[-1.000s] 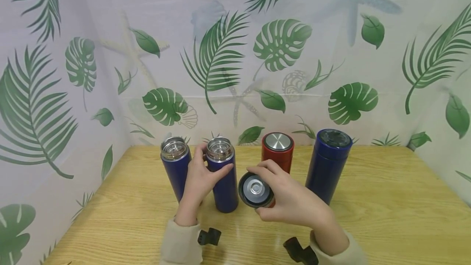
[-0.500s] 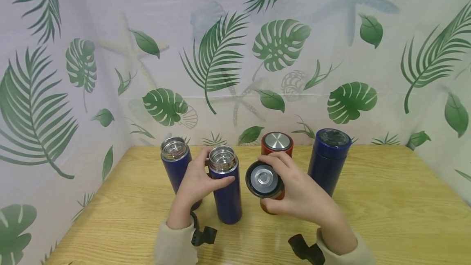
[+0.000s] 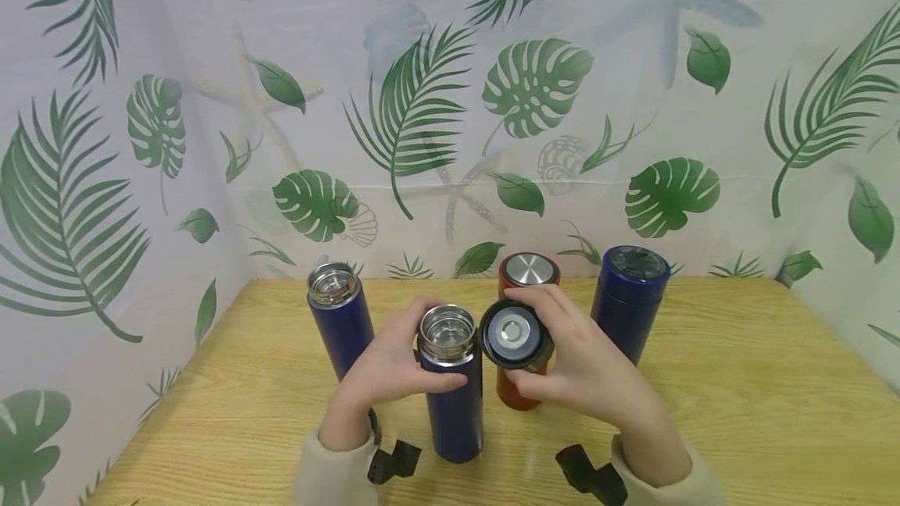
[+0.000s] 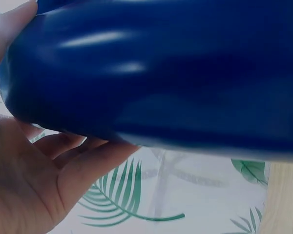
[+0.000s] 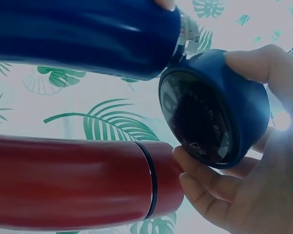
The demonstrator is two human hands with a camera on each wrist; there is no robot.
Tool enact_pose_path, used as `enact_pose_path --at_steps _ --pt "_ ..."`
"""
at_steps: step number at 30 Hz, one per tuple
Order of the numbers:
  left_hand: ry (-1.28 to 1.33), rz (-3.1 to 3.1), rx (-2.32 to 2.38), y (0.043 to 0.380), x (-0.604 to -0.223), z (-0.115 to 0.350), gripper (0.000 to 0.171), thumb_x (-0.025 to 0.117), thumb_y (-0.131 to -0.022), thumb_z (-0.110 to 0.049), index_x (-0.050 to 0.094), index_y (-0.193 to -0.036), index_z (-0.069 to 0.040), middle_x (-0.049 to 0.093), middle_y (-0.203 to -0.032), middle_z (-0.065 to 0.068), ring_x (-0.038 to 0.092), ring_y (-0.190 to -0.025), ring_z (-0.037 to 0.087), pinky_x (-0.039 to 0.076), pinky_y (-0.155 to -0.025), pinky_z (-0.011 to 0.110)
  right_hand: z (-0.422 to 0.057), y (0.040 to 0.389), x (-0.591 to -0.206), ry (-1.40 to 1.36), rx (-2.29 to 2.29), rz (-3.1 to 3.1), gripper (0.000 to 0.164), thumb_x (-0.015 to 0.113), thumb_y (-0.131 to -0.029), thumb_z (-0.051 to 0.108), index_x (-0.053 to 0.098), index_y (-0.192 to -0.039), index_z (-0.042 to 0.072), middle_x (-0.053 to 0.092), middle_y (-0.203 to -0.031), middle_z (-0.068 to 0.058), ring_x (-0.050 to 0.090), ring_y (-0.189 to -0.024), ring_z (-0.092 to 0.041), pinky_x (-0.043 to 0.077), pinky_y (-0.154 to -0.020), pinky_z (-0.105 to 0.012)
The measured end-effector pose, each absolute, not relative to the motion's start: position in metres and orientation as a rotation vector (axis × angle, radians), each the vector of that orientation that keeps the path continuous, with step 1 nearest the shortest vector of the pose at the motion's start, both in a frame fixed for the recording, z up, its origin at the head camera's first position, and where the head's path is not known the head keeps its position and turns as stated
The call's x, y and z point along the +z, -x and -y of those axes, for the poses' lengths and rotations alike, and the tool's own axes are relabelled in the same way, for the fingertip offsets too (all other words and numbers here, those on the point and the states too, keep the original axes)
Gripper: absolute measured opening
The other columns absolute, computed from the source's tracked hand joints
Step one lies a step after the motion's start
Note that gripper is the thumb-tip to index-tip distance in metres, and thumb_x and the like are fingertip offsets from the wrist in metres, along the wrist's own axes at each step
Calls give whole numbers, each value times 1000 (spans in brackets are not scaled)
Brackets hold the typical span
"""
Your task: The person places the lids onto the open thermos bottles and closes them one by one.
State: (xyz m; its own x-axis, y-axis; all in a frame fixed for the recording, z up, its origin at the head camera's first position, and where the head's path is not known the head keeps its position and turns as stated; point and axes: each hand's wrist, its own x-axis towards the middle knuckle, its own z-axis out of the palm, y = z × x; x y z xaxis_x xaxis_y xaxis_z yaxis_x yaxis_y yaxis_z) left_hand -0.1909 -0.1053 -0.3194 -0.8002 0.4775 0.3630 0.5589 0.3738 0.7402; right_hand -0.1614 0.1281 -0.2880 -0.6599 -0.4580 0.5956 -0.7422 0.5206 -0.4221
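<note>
In the head view my left hand point(image 3: 394, 361) grips a blue thermos bottle point(image 3: 455, 412) just below its bare steel neck. The bottle's mouth is uncovered and faces up toward the camera. My right hand point(image 3: 580, 354) holds a thermos lid point(image 3: 516, 334) by its sides, its inner face turned toward the head camera. Lid and bottle neck are side by side at nearly the same height. From the right wrist, the lid point(image 5: 215, 109) shows a blue side and a dark glossy top with small markings. The left wrist view is mostly filled by the blue bottle point(image 4: 176, 83).
A second uncovered blue thermos point(image 3: 340, 326) stands to the left, partly behind my left arm. Behind the lid is a red thermos point(image 3: 520, 393) with a steel-topped cap. A capped blue thermos point(image 3: 629, 307) stands at the right on the wooden table point(image 3: 759, 381).
My left hand has brought the blue thermos bottle nearer and to the right. The right hand has shifted the lid slightly right and up, and the two are now closer together.
</note>
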Motion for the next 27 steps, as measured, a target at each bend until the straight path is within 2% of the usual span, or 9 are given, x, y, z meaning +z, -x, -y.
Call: enact_pose_path --at_steps 8,13,21,27 --pt "1045 2527 -1399 184 -316 94 69 81 -61 -21 43 -117 -12 57 -101 -5 54 -92 8 45 -80 29 -136 159 -285 -963 901 2328 69 77 -57 9 46 -119 5 48 -109 -2 48 -93 -12 45 -76 -33" --pt "1113 2536 -1445 182 -314 88 68 81 -61 -16 42 -116 -11 57 -101 -4 54 -93 9 45 -80 27 -143 156 -282 -966 845 2293 71 79 -55 12 47 -119 5 50 -111 -2 46 -99 -13 43 -79 -33" --pt "1204 2494 -1465 160 -289 75 62 79 -62 -4 43 -113 0 58 -101 10 54 -93 13 44 -82 28 -148 151 -278 -1007 830 2218 73 79 -53 12 48 -120 7 49 -113 -2 42 -102 -16 38 -83 -26" --pt "1262 2469 -1479 157 -289 70 63 78 -62 -2 43 -114 2 57 -102 10 53 -93 13 44 -82 27 -149 150 -277 -1043 864 2182 71 78 -56 15 47 -120 5 50 -114 -4 42 -103 -18 35 -87 -25"
